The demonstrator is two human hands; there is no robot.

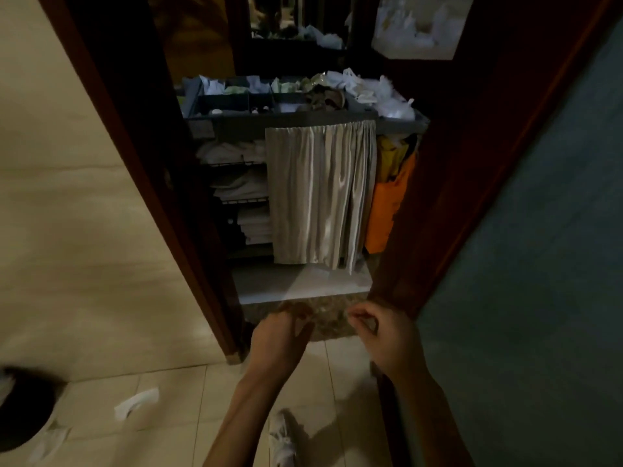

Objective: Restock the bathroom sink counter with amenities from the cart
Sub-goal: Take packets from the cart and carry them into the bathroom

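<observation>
Nearest the lens, two bare forearms reach forward over the tiled floor [188, 399]. The left hand [279, 335] hangs with its fingers loosely straightened and pointing ahead, thumb spread, holding nothing. The right hand [382, 332], just beside it, has its fingers curled in towards the thumb; whether it pinches something small cannot be told through the blur. Below and between the arms a white shoe [281, 436] stands on the tiles. At far left a dark round object [20, 406] is cut by the edge, with white paper scraps [136, 402] lying near it. A beige wall [67, 197] runs up to the dark wooden door frame [135, 163]. Through the doorway, past a speckled stone threshold [327, 321] under the hands, stands the cart [303, 121], well apart from both hands. Its top tray [236, 104] is split into compartments with small pale items inside, too dim to name. Folded white towels [236, 153] fill the wire shelves on its left side, a pleated beige curtain [323, 193] covers the middle, and crumpled white plastic bags [387, 99] are heaped on the top right. An orange bag [387, 210] hangs at the cart's right end beneath a yellow cloth [391, 156]. Further right comes the dark wooden door [478, 156], then a teal wall [556, 264].
</observation>
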